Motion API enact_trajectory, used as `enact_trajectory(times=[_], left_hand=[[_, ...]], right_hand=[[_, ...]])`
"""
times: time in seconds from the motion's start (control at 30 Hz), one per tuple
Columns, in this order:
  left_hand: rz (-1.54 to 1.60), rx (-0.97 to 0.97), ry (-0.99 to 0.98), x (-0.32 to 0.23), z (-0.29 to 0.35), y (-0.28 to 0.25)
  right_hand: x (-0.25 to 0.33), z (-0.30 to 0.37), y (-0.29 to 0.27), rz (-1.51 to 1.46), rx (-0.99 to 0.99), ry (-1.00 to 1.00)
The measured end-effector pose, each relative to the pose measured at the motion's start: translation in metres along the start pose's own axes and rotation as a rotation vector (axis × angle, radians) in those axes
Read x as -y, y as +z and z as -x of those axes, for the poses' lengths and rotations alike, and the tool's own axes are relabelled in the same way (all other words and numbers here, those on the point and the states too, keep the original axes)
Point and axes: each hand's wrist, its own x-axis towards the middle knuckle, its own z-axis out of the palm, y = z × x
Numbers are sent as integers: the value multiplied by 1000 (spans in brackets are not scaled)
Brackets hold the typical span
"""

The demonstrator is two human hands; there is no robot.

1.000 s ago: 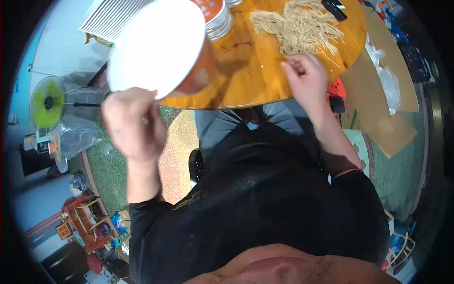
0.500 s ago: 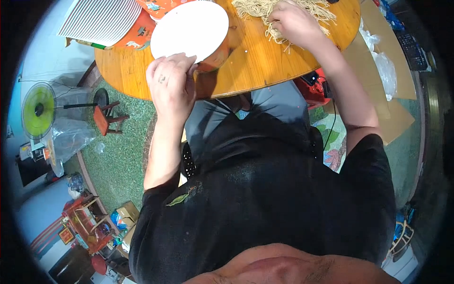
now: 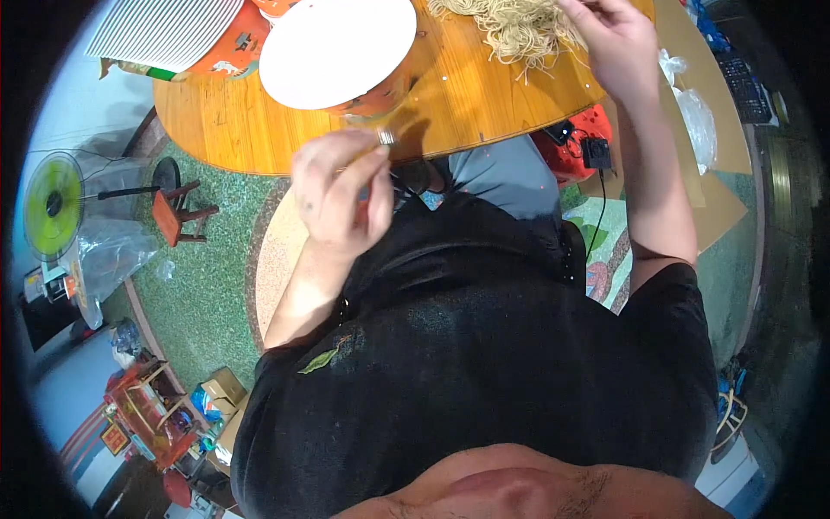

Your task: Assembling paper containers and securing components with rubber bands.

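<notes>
My left hand is raised in front of the table edge, its fingers bent and pinched. At its fingertips sits a small silvery-white thing, too small to name. Just beyond stands a piece with a white oval face and an orange printed side; my left hand is apart from it. My right hand is at the right edge of a tangled pile of cream strings, with thumb and fingers drawn together on some strands. The upper picture edge cuts off part of its fingertips.
A stack of white, curved-edged pieces with orange sides stands at the left of the wooden table. Left of me are a green fan and a small stool. A red box with a cable is under the table's right side.
My left hand has left the white-faced piece and come nearer to me, fingers pinched. My right hand has moved right across the string pile.
</notes>
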Motion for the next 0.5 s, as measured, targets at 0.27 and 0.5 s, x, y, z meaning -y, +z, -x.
enact_trajectory(times=[0.27, 0.5], left_hand=[[573, 214, -379, -31, -4, 33], [623, 284, -245, -35, -8, 45]], right_hand=[[50, 92, 15, 18, 95, -408], [63, 142, 33, -47, 249, -386]])
